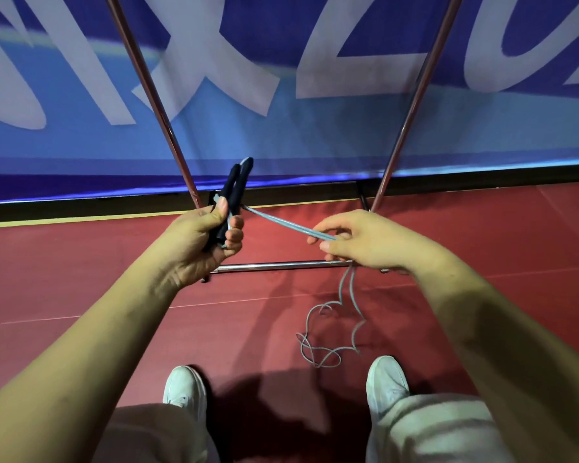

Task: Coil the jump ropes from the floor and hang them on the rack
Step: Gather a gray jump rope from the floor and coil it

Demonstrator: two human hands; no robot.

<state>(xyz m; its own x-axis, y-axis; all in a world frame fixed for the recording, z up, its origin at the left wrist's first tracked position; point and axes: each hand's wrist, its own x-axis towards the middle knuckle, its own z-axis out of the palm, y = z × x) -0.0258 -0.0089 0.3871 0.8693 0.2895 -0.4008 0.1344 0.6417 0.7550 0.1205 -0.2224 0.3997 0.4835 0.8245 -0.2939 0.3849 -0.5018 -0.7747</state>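
Observation:
My left hand (204, 236) grips the two dark blue handles (234, 186) of a jump rope, held upright and side by side. Its pale blue cord (290, 225) runs as a doubled strand from the handles to my right hand (358, 241), which pinches it between thumb and fingers. Below my right hand the cord hangs down and lies in loose tangled loops (328, 332) on the red floor between my feet. The metal rack (281, 265) stands just beyond my hands, with two slanted uprights and a low crossbar.
A blue banner (315, 135) with large white letters stands behind the rack along the floor's edge. My two white shoes (183, 385) stand on the red floor (81, 279) near the bottom of the view.

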